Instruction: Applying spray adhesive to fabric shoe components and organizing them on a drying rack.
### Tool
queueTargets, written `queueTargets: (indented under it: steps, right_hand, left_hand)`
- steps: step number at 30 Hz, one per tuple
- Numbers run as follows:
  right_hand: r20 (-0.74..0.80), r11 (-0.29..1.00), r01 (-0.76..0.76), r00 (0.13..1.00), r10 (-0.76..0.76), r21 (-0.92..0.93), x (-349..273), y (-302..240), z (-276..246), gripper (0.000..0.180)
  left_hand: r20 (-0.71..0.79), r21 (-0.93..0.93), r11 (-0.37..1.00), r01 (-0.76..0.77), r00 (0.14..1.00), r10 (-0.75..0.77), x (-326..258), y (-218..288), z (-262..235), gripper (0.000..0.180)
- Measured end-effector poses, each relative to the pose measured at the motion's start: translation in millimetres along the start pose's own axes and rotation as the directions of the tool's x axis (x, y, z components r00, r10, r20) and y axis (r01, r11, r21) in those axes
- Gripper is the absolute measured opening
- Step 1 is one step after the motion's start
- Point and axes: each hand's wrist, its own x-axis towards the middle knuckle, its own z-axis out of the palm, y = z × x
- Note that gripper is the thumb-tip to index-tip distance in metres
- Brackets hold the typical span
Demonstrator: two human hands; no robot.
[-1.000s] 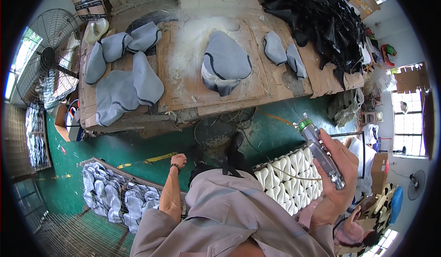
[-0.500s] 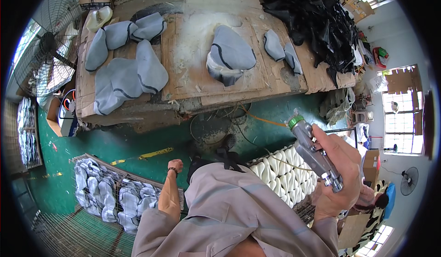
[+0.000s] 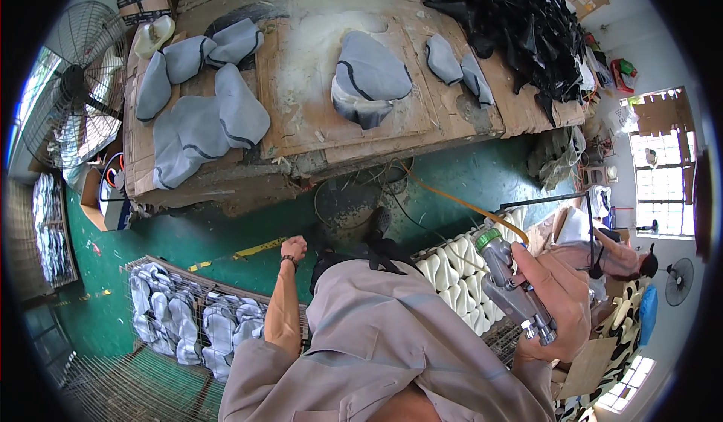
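My right hand (image 3: 561,305) is wrapped round a grey metal spray gun (image 3: 508,282) with a green ring at its upper end, held at the lower right over the racks. At my left side, my left hand (image 3: 294,249) hangs with curled fingers in a loose fist, and nothing shows in it. On the bench ahead, a grey fabric-covered saddle-shaped pad (image 3: 374,66) rests on a pale, rounded form (image 3: 361,110). More grey fabric covers with dark trim lie to the left (image 3: 199,124) and to the right (image 3: 443,59) of it.
Cardboard tops the bench (image 3: 301,120). A heap of black covers (image 3: 520,30) sits at its right end. Wire racks hold grey pieces (image 3: 169,309) and cream pieces (image 3: 456,267) by my sides. An orange hose (image 3: 452,196) runs across. Another person (image 3: 602,260) is at far right.
My right hand and the spray gun have dropped slightly lower, and the orange hose shows more. My left hand has moved up slightly. The bench has shifted a little up and left in view.
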Motion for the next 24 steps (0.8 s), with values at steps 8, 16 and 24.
queueTargets:
  steps: [8,16,24]
  right_hand:
    - [-0.120,0.994,-0.073,0.989,0.082,0.078,-32.9,55.7,-0.1,0.080]
    - [-0.096,0.972,-0.022,0.994,0.045,0.235,-38.2,110.4,-3.7,0.071]
    - [-0.075,0.936,-0.060,0.993,0.092,0.348,-50.3,170.1,0.6,0.068]
  left_hand:
    - [-0.159,0.074,0.659,-0.749,0.643,0.749,-8.4,227.9,54.7,0.026]
    - [-0.124,0.342,0.334,-0.878,0.310,0.943,-75.6,483.1,130.9,0.025]
    - [0.280,0.883,-0.095,-0.460,0.353,0.893,-40.8,536.6,151.8,0.041]
